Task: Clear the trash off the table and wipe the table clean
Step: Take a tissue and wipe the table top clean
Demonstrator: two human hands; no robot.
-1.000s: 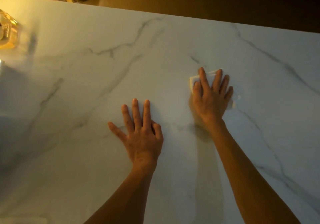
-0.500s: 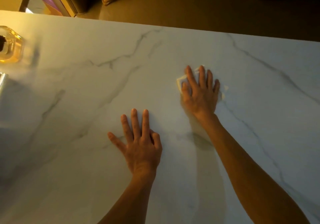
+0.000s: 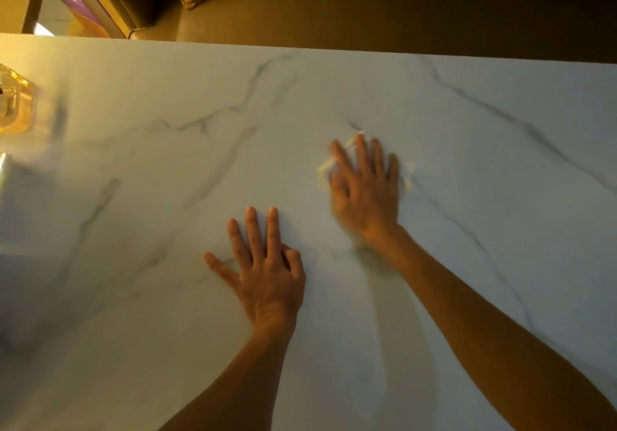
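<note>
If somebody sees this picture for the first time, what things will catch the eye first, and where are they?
First, the two bare hands in the middle: the left hand lies flat on the white marble table, and the right hand, blurred, presses a crumpled white tissue onto it a little farther away. Then the glowing amber glass object at the table's far left edge.
</note>
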